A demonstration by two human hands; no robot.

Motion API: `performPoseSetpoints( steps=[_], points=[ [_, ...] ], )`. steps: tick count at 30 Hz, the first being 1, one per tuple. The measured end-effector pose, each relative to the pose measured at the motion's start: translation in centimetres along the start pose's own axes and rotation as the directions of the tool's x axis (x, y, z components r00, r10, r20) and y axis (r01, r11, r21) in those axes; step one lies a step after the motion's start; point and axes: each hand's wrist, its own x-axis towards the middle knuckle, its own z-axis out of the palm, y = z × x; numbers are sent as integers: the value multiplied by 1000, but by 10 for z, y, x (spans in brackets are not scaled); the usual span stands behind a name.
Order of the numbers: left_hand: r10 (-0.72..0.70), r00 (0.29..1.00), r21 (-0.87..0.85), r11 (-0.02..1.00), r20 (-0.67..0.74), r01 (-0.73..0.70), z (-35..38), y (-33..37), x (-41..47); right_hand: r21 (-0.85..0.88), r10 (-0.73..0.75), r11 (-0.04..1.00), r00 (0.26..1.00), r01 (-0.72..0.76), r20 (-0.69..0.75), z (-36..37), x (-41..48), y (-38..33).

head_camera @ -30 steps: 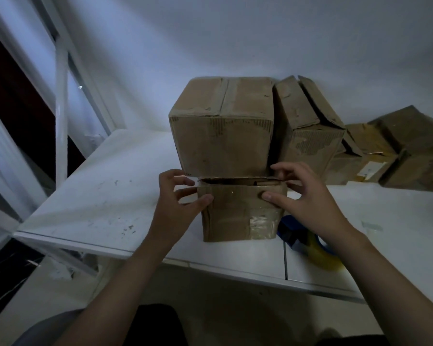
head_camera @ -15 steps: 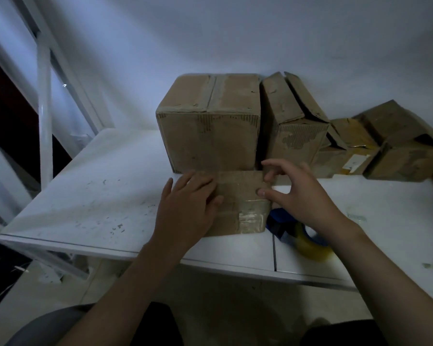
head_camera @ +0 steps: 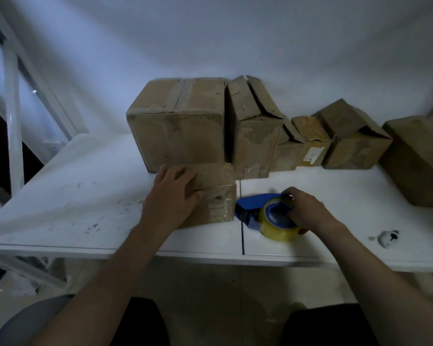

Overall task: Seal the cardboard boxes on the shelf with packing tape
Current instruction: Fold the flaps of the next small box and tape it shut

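While the left hand (head_camera: 171,198) is lying flat on top of the small box (head_camera: 218,196), fingers straight and spread and thumb reaching over the front top edge, the right hand (head_camera: 308,211) is gripping the tape roll (head_camera: 279,232) with curled fingers. The small box is sitting near the front of the white shelf (head_camera: 73,196), flaps down, with shiny tape strips showing on its front face. It is standing directly in front of the large box (head_camera: 178,126); whether they are touching cannot be confirmed. The yellowish tape roll is sitting in a blue dispenser (head_camera: 253,202), which is lying on the shelf just to the right of the small box. Along the back wall a row of worn boxes is standing: beside the large box, a tall box (head_camera: 253,136) with its top flaps gaping, then several smaller boxes (head_camera: 353,143), some open. Scuff marks are showing on the shelf surface.
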Motion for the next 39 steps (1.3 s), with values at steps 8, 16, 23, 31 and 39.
performPoseSetpoints(
  steps=[8, 16, 23, 31, 39],
  points=[
    [-33, 999, -122, 992, 0, 33, 4, 3, 6, 453, 32, 890, 983, 53, -178, -42, -23, 11],
    [24, 1000, -163, 986, -11, -25, 11, 20, 17, 435, -299, 711, 797, 553, -524, -71, -19, -36],
    [93, 993, -176, 981, 66, -80, 14, 13, 24, 250, -549, 660, 682, 708, -483, -63, 15, -78],
    [-75, 996, -486, 869, 52, 90, 1, 15, 37, 295, -543, 638, 687, 711, -483, -44, 34, -75],
    [-286, 953, -802, 545, 96, 244, -41, 45, 55, 341, -550, 614, 696, 712, -462, -43, 32, -73]
  ],
)
